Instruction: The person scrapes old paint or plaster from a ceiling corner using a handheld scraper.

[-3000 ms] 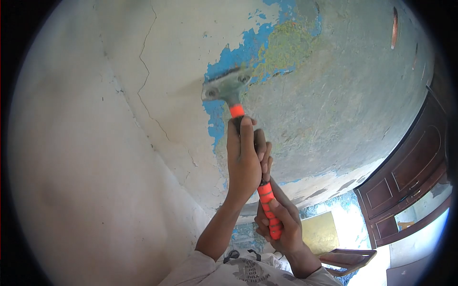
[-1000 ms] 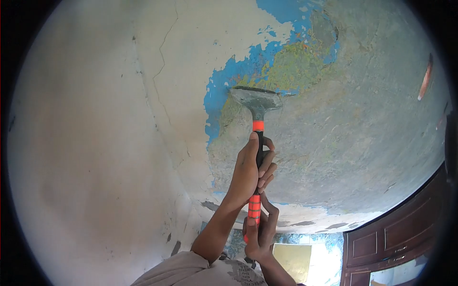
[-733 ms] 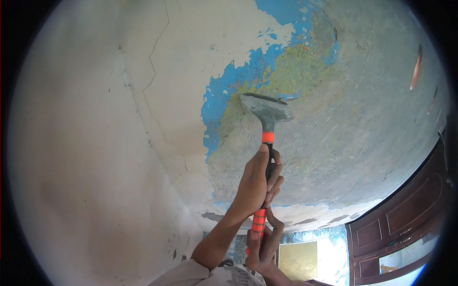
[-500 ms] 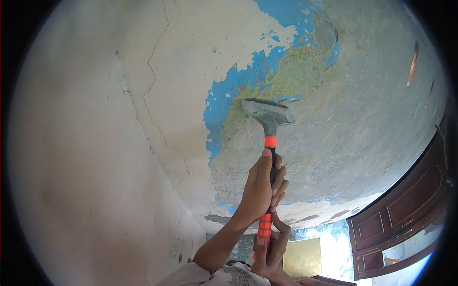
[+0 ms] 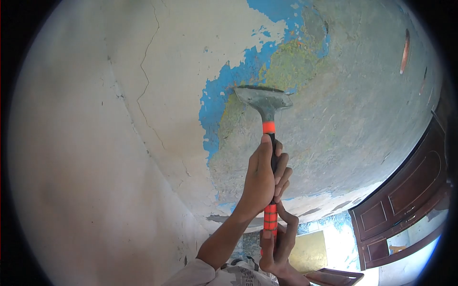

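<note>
A long-handled scraper [image 5: 268, 105] with a wide metal head and a black and orange handle points upward. Its blade edge meets the wall by the border between blue paint [image 5: 217, 102] and a yellow-green patch [image 5: 291, 66]. My left hand [image 5: 261, 178] is wrapped round the black middle of the handle, thumb laid along it. Lower down, my right hand [image 5: 279, 248] grips the orange end of the handle. Part of its fingers is hidden behind the handle.
Cream paint [image 5: 191, 43] with a thin crack covers the left of the surface, and bare grey plaster [image 5: 343, 124] the right. Dark wooden cabinets [image 5: 412, 190] stand at lower right. A yellowish panel [image 5: 307, 252] and a brown tray-like object [image 5: 334, 276] are below.
The scraper and both hands have moved slightly up in the view. The wall and cabinets have shifted a little as the camera moved. Both hands keep their hold.
</note>
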`<state>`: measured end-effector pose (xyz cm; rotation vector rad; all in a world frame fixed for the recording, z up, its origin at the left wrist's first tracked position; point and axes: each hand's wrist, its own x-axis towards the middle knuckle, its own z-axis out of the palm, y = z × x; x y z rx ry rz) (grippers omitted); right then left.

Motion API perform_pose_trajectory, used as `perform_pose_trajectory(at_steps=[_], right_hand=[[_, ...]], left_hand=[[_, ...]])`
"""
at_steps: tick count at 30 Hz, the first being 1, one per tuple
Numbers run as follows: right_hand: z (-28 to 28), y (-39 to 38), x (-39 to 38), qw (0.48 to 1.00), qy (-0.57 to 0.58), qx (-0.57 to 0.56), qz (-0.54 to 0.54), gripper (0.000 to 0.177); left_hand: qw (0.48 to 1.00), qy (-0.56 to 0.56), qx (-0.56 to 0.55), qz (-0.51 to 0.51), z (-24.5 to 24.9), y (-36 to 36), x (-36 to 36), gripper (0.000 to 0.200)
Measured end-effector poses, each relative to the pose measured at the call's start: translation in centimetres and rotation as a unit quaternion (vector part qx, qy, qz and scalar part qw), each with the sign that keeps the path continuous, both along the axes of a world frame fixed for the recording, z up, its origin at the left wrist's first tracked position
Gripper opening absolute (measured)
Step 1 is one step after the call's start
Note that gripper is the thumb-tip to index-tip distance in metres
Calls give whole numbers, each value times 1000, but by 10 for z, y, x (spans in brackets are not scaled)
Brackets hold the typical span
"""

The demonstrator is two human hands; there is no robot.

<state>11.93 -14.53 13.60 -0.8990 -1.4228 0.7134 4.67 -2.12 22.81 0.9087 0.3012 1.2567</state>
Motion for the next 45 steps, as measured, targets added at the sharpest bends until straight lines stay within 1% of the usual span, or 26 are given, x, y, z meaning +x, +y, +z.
perform_pose_trajectory(at_steps=[2, 6, 8, 11, 14, 15, 18, 20, 22, 24, 27, 29, 31, 34, 37, 39, 42, 45], right_hand=[[0, -1, -2, 999, -25, -14, -17, 56], [1, -7, -3, 1000, -9, -23, -14, 54], [12, -8, -3, 1000, -7, -27, -10, 54], [5, -5, -4, 999, -19, -9, -24, 55], [-9, -5, -4, 1000, 6, -8, -23, 54], [-6, -5, -3, 1000, 6, -7, -18, 54], [4, -5, -4, 1000, 14, -10, -11, 54], [8, -6, -5, 1000, 17, -4, -7, 54], [-4, -3, -7, 1000, 11, 10, -23, 54], [-5, -4, -3, 1000, 19, -21, -6, 53], [6, -4, -4, 1000, 24, 2, -3, 53], [-10, 1, -4, 1000, 7, 11, -17, 52], [-13, 3, -4, 1000, 7, 16, -18, 51], [-1, 4, -6, 999, 11, 32, -41, 50], [8, 2, -5, 1000, 15, 14, -21, 50], [-2, 2, -5, 999, -4, 19, -30, 50], [-8, 0, -7, 999, -12, 23, -44, 51], [5, 5, -7, 999, -23, 27, -38, 51]], left_hand=[[1000, 11, -6, 5, -7, -3, 0, 49], [1000, 15, 1, 8, -18, -2, 2, 49], [1000, 5, 6, 0, -10, -1, 2, 49], [1000, 8, 5, 4, -13, -1, 2, 48], [1000, 27, 5, 9, -20, 0, 0, 48], [999, 32, 3, 10, -21, -1, 0, 47], [1000, 8, -4, -1, -5, -3, 0, 48], [1000, 22, 9, 8, -9, -2, 0, 48], [999, 35, 14, 15, -15, 0, -1, 48], [999, 40, 13, 22, -20, 0, 1, 48], [1000, 18, 11, 4, -10, 0, 0, 47], [999, 31, 17, 16, -18, 3, -1, 47], [999, 42, 26, 22, -20, 4, -1, 47], [998, 39, 31, 27, -17, 4, 1, 47], [999, 28, 38, 26, -10, 2, 0, 47], [998, 32, 44, 33, -16, 6, -2, 47], [999, 39, 20, 31, -26, 1, 1, 47], [998, 36, 36, 25, -11, 4, 0, 48]])
